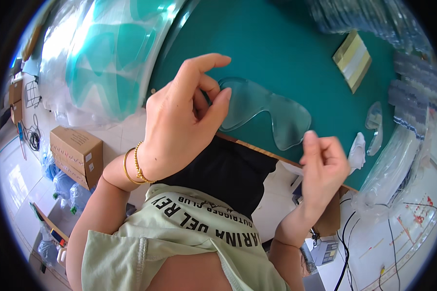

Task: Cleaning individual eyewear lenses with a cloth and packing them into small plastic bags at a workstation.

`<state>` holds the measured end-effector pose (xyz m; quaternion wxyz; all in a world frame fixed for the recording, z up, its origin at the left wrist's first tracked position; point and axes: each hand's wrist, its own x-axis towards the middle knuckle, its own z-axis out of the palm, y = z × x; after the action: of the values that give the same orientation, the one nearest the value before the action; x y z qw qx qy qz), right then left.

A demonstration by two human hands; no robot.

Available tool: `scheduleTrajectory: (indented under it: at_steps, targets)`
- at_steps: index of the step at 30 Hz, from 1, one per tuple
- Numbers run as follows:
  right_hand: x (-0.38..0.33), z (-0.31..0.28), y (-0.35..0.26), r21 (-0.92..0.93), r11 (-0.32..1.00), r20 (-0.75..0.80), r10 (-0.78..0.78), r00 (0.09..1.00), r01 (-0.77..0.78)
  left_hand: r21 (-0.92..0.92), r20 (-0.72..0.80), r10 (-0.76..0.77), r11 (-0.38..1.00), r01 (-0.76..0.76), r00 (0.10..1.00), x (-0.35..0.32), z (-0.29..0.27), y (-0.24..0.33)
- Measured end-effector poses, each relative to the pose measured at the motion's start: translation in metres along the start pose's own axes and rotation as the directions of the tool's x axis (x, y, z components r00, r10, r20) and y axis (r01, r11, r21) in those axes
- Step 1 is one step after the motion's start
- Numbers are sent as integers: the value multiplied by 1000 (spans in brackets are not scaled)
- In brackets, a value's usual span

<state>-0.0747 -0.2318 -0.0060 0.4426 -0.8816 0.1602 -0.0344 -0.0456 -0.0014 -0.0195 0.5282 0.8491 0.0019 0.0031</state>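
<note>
One clear lens point(282, 105) over the table point(257, 43), your left hand point(177, 116) half-curled at the lens's left end, your right hand point(325, 162) nearly closed at its lower right corner. Can't tell if either's actually gripping. Weak pinch could let it slip and scratch.

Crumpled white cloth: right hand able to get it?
Probably yes: the white cloth lies beside the right hand, nothing visible between, though that hand seems to pinch the clear goggle lens.

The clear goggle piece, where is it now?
In the head view, the clear goggle piece is just right of centre, between the left hand and the right hand, over the green tabletop.
</note>
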Motion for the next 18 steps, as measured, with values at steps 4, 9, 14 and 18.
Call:
scheduleTrajectory:
  at_steps: [4,9,14,18]
  targets:
    - [59,-18,-21,-310,934,-213,-249,945,176,9,-9,45,999,-45,999,-1,2,-3]
    - [143,-5,-32,-766,639,-69,-191,979,70,-1,-68,88,996,-88,994,1,7,-5]
    - [130,-10,-28,-406,898,-34,-201,979,170,-2,-48,63,998,-63,997,0,2,-8]
    - [54,-35,-45,-164,981,-27,-105,994,100,-20,-38,103,994,-103,994,2,4,-3]
